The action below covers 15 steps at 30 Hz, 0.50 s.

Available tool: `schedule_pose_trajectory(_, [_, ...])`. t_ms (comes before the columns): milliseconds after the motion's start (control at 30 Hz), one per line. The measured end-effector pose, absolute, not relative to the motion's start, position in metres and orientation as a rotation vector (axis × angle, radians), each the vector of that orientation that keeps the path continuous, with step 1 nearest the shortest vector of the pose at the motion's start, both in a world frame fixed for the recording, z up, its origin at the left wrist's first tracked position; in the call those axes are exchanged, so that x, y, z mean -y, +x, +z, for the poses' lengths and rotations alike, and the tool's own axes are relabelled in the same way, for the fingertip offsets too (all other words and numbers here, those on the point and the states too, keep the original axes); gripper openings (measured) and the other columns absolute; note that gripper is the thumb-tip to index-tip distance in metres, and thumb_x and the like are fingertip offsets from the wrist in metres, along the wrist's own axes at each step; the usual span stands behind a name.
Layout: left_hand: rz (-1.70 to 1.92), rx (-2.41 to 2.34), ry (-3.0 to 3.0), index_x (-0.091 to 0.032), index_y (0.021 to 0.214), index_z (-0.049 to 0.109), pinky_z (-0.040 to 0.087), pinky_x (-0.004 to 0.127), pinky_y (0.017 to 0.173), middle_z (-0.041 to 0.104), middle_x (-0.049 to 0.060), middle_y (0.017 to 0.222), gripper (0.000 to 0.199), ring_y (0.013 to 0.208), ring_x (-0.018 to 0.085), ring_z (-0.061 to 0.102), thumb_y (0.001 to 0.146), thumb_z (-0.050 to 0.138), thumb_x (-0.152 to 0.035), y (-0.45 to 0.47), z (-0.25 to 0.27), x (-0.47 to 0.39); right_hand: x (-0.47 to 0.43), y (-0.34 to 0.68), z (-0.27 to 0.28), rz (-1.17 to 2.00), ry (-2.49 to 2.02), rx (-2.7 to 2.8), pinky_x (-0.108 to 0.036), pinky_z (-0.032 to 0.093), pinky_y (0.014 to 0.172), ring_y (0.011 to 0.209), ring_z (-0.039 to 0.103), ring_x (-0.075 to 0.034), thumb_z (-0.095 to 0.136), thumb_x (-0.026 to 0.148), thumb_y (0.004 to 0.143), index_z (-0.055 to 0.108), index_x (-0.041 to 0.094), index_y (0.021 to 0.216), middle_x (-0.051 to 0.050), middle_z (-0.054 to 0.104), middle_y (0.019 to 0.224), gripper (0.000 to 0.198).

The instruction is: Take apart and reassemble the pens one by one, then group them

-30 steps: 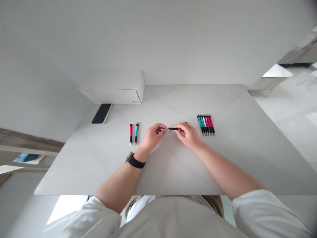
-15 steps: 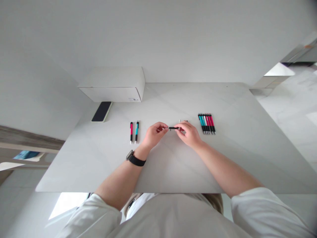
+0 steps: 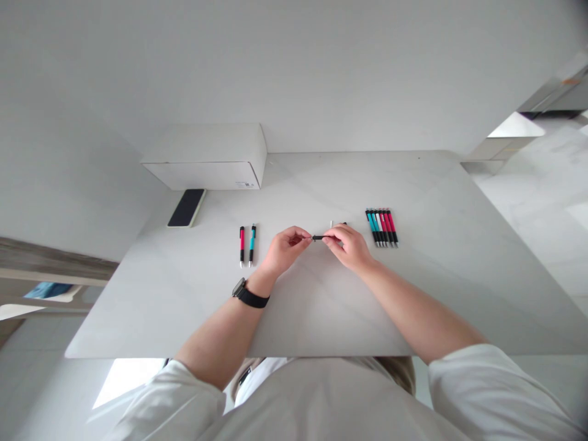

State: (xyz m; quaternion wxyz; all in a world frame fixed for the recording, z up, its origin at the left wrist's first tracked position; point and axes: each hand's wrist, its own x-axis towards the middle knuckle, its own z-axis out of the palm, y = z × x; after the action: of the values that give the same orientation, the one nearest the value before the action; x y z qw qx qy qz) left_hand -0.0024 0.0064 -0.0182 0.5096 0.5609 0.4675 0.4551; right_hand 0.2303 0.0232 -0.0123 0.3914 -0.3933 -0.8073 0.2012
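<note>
Over the middle of the table, my left hand (image 3: 285, 250) and my right hand (image 3: 351, 247) face each other with fingertips pinched. Between them a short black pen part (image 3: 318, 237) lies level. My right fingers are closed on its right end; my left fingertips grip its left end, where a thin piece shows. The exact fit between the two is too small to make out. Just behind my right hand are a small white stick (image 3: 331, 224) and a dark piece, partly hidden. A pink pen (image 3: 242, 247) and a teal pen (image 3: 252, 245) lie left of my left hand.
Right of my hands is a row of several teal, white and pink pens (image 3: 382, 228). A white box (image 3: 204, 174) stands at the back left against the wall, with a phone (image 3: 187, 207) in front of it on the white table (image 3: 151, 294).
My right fingertips have shifted slightly left along the black pen part, so less of it shows. My left hand keeps its pinch. The whole view has moved slightly.
</note>
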Motion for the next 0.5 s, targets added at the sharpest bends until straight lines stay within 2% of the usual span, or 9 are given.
schedule_pose_trajectory(300, [1.103, -1.099, 1.343, -0.017, 0.098, 0.073, 0.048, 0.027, 0.071, 0.072, 0.005, 0.088, 0.028, 0.077, 0.014, 0.063, 0.086, 0.08, -0.041, -0.0009, -0.0175, -0.0054, -0.0245, 0.2325, -0.0136, 0.533, -1.012, 2.084, -0.034, 0.049, 0.073, 0.078, 0.063, -0.02, 0.051, 0.038, 0.107, 0.066, 0.025, 0.089, -0.003, 0.065, 0.081, 0.027])
schedule_pose_trajectory(400, [1.118, -1.101, 1.325, -0.018, 0.097, 0.073, 0.047, 0.026, 0.069, 0.072, 0.005, 0.086, 0.028, 0.075, 0.014, 0.062, 0.085, 0.081, -0.042, -0.0008, -0.0179, -0.0053, -0.0229, 0.2325, -0.0135, 0.558, -0.991, 2.065, -0.036, 0.053, 0.077, 0.083, 0.064, -0.021, 0.057, 0.039, 0.105, 0.067, 0.027, 0.106, -0.004, 0.068, 0.094, 0.016])
schedule_pose_trajectory(500, [1.134, -1.112, 1.312, -0.018, 0.096, 0.073, 0.047, 0.026, 0.068, 0.072, 0.005, 0.086, 0.028, 0.075, 0.014, 0.062, 0.085, 0.082, -0.042, -0.001, -0.0187, -0.0057, -0.021, 0.2311, -0.0137, 0.569, -0.975, 2.036, -0.036, 0.056, 0.078, 0.085, 0.065, -0.021, 0.065, 0.038, 0.099, 0.062, 0.029, 0.121, -0.006, 0.068, 0.106, 0.024])
